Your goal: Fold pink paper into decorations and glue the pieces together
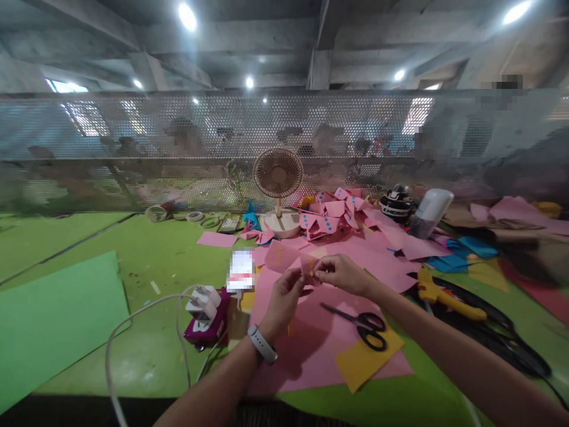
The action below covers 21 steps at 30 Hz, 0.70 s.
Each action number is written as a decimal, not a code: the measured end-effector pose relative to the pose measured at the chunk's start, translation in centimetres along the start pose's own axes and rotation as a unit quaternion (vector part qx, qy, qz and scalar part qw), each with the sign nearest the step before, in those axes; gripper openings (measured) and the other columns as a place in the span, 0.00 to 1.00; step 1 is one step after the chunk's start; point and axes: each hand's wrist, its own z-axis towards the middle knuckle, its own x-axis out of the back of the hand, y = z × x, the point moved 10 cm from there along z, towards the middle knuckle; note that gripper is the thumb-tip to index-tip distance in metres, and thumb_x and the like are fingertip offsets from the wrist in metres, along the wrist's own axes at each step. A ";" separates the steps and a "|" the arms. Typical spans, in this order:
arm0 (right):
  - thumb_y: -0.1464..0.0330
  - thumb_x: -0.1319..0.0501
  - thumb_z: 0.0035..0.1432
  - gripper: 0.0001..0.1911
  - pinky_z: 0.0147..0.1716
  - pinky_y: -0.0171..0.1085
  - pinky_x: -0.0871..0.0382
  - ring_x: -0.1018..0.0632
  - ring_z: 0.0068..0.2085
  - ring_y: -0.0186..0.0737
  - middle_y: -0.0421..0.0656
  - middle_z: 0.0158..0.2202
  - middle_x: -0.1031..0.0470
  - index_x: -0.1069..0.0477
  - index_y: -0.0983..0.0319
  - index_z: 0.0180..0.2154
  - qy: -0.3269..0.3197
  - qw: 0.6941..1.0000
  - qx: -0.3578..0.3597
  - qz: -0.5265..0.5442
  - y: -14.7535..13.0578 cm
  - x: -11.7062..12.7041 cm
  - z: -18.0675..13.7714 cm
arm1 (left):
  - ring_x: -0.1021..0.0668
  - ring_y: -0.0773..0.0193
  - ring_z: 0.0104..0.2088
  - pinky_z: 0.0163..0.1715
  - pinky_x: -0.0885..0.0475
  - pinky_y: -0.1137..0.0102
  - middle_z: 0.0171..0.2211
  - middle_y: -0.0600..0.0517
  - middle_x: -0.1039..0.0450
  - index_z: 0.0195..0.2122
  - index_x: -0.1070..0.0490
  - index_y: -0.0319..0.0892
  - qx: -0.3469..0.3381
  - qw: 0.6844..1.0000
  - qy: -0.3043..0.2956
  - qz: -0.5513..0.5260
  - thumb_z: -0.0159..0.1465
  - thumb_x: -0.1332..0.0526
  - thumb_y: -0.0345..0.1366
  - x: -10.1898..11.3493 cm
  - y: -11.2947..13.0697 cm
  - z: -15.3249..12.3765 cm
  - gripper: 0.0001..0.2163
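- The left hand (284,296) and the right hand (342,274) are meeting above the table, both pinching one small pink paper piece (306,265) between thumb and fingertips, so the fingers are closing narrowly on it rather than spreading
- The piece is hanging in the air over a large pink sheet (306,344), near the middle of the green table (155,261); small yellow dots seem to be sitting on it, though they are too tiny to read clearly
- Judging by the grip, the step in hand looks like fine work on that piece: folding it or pressing dots onto it
- Black-handled scissors (362,325) are lying shut just beside the right forearm, partly on a yellow sheet (367,363)
- A pile of finished-looking pink shapes with blue dots (331,218) is lying farther back, beside a small desk fan (278,188)
- A yellow glue gun (442,293) is resting to the right, well apart from the hands
- The next move is probably calling for a steady pinch from one hand while the other is pressing or creasing, keeping the edges lined up
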 end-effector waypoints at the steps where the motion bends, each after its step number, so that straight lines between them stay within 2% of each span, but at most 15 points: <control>1: 0.70 0.44 0.50 0.09 0.23 0.30 0.42 0.31 0.24 0.32 0.40 0.22 0.27 0.26 0.65 0.26 0.002 1.000 -0.001 -0.004 -0.1 0.1 0.0 | 0.24 0.60 0.39 0.40 0.28 0.65 0.39 0.46 0.26 0.40 0.30 0.39 -0.001 1.000 -0.001 0.004 0.57 0.38 0.43 0.0 0.0 0.0 0.14; 7: 0.71 0.45 0.48 0.09 0.20 0.29 0.45 0.35 0.21 0.30 0.37 0.18 0.32 0.27 0.64 0.22 0.007 1.000 -0.011 -0.011 -0.5 0.4 -0.1 | 0.24 0.59 0.40 0.40 0.28 0.65 0.40 0.46 0.26 0.41 0.29 0.40 -0.002 1.000 -0.003 0.011 0.56 0.38 0.44 -0.1 0.2 0.0 0.16; 15: 0.70 0.43 0.48 0.09 0.19 0.29 0.46 0.34 0.20 0.30 0.40 0.20 0.28 0.25 0.65 0.25 -0.007 1.000 -0.023 -0.017 -0.5 -0.1 -0.3 | 0.23 0.61 0.35 0.37 0.28 0.67 0.36 0.46 0.24 0.37 0.28 0.38 0.017 0.999 0.012 0.029 0.55 0.36 0.41 0.2 -0.3 0.0 0.13; 21: 0.70 0.43 0.48 0.09 0.18 0.29 0.47 0.33 0.20 0.30 0.39 0.18 0.29 0.25 0.65 0.24 0.007 0.999 -0.011 -0.029 0.0 -0.4 -0.3 | 0.23 0.63 0.32 0.36 0.29 0.69 0.34 0.47 0.24 0.34 0.27 0.37 -0.001 0.999 0.004 0.034 0.55 0.36 0.41 0.1 0.0 0.0 0.12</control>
